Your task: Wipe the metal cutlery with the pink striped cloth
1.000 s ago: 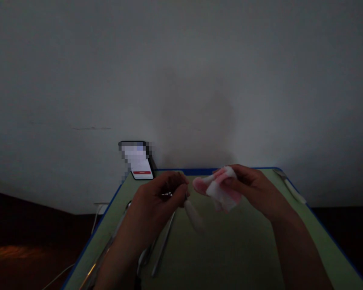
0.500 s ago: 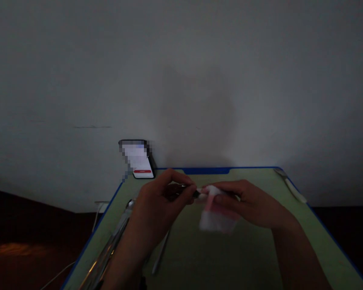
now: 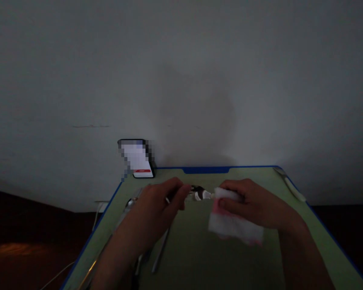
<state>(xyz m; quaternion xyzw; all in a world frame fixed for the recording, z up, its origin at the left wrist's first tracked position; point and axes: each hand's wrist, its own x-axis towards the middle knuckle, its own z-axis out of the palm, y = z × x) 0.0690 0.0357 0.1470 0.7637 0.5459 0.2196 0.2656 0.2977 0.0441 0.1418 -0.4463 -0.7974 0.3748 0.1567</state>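
A shiny metal fork (image 3: 202,195) spans the gap between my hands above the table, its head to the left and a pale handle to the right. My left hand (image 3: 161,203) is closed, its thumb and fingers pinching the fork at the tine end. In my right hand (image 3: 255,205) is a white and pink cloth (image 3: 236,227), pressed by the thumb around the handle end and hanging down below the fingers. The cloth and fingers hide most of that handle.
The light green table (image 3: 218,262) has a blue rim. A phone (image 3: 139,159) leans against the wall at the back left. Several pieces of cutlery (image 3: 129,203) lie on the left, partly behind my left arm. A white-handled utensil (image 3: 293,189) lies along the right edge.
My right hand and the cloth have moved slightly right, away from my left hand, uncovering the fork's head and neck. The cloth hangs more spread out.
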